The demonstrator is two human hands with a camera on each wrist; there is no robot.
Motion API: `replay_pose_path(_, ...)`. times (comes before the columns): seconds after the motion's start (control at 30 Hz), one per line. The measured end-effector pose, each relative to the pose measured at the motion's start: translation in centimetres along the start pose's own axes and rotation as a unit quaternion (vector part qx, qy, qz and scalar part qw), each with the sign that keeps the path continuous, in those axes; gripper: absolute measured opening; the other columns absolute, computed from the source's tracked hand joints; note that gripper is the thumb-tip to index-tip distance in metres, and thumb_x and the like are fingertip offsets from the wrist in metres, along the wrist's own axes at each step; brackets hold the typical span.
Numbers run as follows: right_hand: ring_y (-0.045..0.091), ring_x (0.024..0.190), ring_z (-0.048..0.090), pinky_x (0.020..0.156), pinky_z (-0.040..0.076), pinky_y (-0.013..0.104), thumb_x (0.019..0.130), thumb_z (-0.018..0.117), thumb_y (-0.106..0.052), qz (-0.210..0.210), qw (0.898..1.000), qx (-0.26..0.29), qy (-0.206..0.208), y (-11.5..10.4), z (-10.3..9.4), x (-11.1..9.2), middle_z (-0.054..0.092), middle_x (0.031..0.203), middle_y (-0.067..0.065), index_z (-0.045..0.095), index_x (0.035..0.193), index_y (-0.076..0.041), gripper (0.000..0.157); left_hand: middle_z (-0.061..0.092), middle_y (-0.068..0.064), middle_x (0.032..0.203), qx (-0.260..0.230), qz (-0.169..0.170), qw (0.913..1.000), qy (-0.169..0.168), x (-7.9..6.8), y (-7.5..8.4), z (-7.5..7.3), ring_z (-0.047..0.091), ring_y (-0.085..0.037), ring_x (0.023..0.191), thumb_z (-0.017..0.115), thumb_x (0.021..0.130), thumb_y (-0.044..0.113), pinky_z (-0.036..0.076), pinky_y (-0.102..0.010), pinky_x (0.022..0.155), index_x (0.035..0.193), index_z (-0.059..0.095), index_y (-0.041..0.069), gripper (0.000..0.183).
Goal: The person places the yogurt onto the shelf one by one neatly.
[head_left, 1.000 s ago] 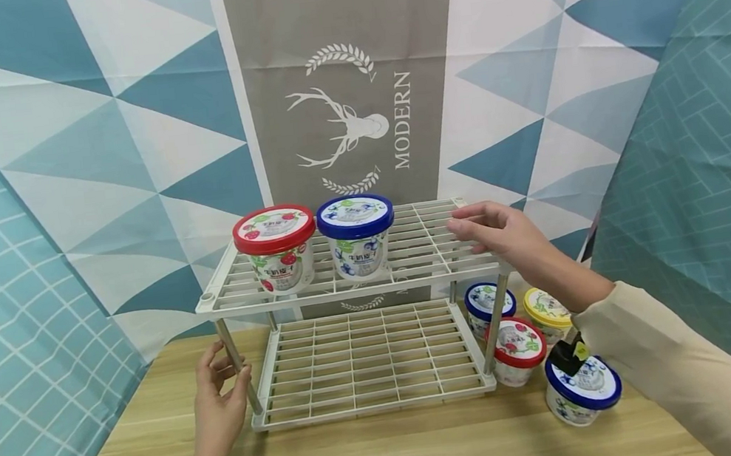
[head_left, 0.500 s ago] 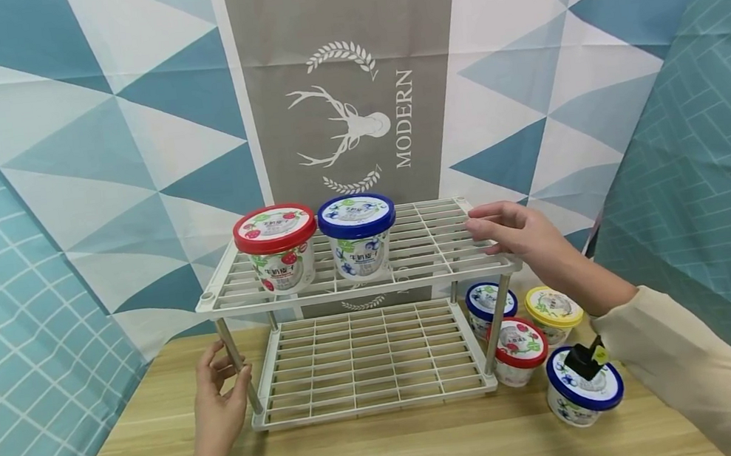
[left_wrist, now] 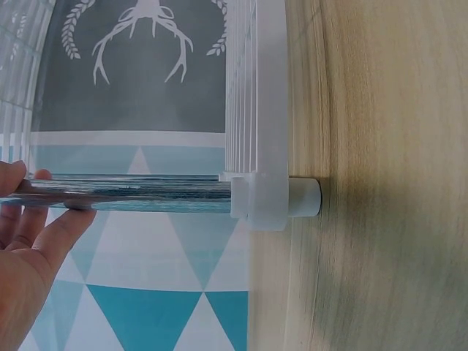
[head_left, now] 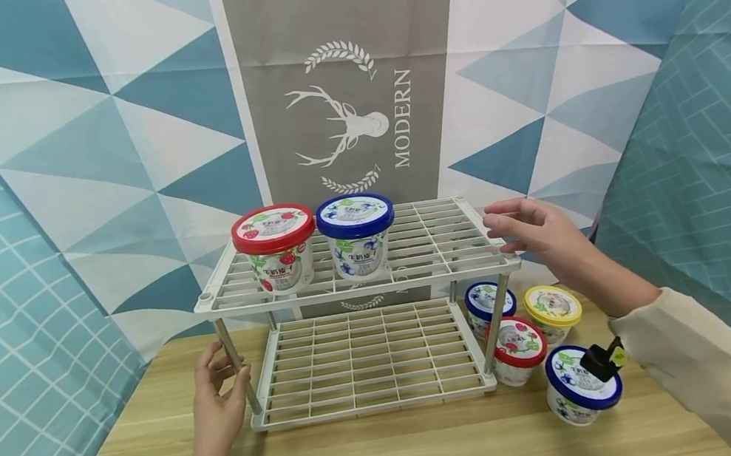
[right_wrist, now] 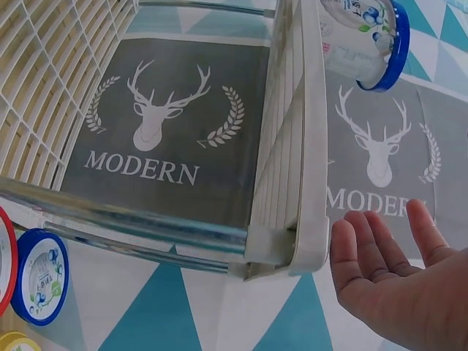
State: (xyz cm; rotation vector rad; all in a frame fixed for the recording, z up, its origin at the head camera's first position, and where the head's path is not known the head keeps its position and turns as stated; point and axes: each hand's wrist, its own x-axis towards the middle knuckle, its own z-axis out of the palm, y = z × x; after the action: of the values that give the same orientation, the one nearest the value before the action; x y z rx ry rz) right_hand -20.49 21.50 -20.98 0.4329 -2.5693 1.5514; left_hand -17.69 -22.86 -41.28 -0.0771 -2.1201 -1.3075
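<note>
In the head view, a white two-tier wire rack (head_left: 411, 282) stands on the table. On its upper shelf a red-lidded paper tub (head_left: 277, 259) and a blue-lidded paper tub (head_left: 357, 247) stand upright side by side. My left hand (head_left: 220, 407) holds the rack's front left metal post (left_wrist: 146, 191), thumb and fingers on either side of it in the left wrist view. Over the upper shelf's right end is my right hand (head_left: 540, 232), fingers loosely bent and holding nothing. From the right wrist, that hand (right_wrist: 409, 285) appears beside the shelf's end.
Right of the rack, on the wooden table (head_left: 389, 448), stand another red-lidded tub (head_left: 518, 342), a yellow-lidded tub (head_left: 552, 309) and two blue-lidded tubs, one in front (head_left: 580, 391) and one behind (head_left: 490, 304). A patterned cloth (head_left: 355, 125) hangs behind.
My right hand has drawn to the right, from above the upper shelf to its right end. The left hand and both tubs on the shelf have stayed put.
</note>
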Motion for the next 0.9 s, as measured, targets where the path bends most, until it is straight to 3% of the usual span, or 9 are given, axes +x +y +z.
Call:
replay_pose_path(0.2, 0.008, 0.104, 0.053, 0.082, 0.05, 0.021, 0.095, 0.05, -0.039, 0.003, 1.0, 0.003, 0.0, 0.6, -0.6, -0.4, 0.049, 0.119, -0.01, 0.048, 0.127, -0.016, 0.04, 0.049, 0.003, 0.102, -0.003, 0.004, 1.0, 0.001, 0.1, -0.1, 0.0, 0.048, 0.014, 0.089, 0.057, 0.089, -0.005, 0.045, -0.001, 0.069, 0.14, 0.027, 0.006, 0.061)
replay_pose_path(0.37, 0.01, 0.106, 0.054, 0.082, 0.05, 0.021, 0.096, 0.05, -0.038, -0.005, 1.0, -0.003, 0.002, 1.2, -0.8, -0.9, 0.049, 0.12, -0.008, 0.049, 0.125, -0.016, 0.037, 0.049, 0.004, 0.102, -0.001, 0.004, 1.0, -0.001, 0.1, -0.3, 0.0, 0.048, 0.014, 0.089, 0.057, 0.089, -0.005, 0.045, -0.001, 0.069, 0.14, 0.027, 0.007, 0.06)
replay_pose_path(0.73, 0.001, 0.103, 0.055, 0.08, 0.05, 0.015, 0.097, 0.048, -0.034, -0.013, 1.0, -0.011, 0.017, 2.8, -2.3, -1.9, 0.051, 0.118, -0.013, 0.052, 0.119, -0.026, 0.024, 0.049, 0.007, 0.1, -0.004, 0.009, 0.9999, 0.002, 0.1, -0.3, 0.1, 0.048, 0.014, 0.088, 0.057, 0.088, -0.006, 0.045, -0.001, 0.069, 0.14, 0.027, 0.005, 0.06)
replay_pose_path(0.9, -0.004, 0.102, 0.054, 0.08, 0.05, 0.015, 0.097, 0.047, -0.036, 0.007, 1.0, -0.017, 0.017, 4.1, -2.9, -2.6, 0.05, 0.117, -0.016, 0.05, 0.119, -0.028, 0.023, 0.049, 0.006, 0.101, -0.001, 0.004, 1.0, 0.003, 0.0, -0.2, 0.0, 0.048, 0.014, 0.088, 0.057, 0.088, -0.006, 0.045, -0.001, 0.069, 0.14, 0.027, 0.006, 0.061)
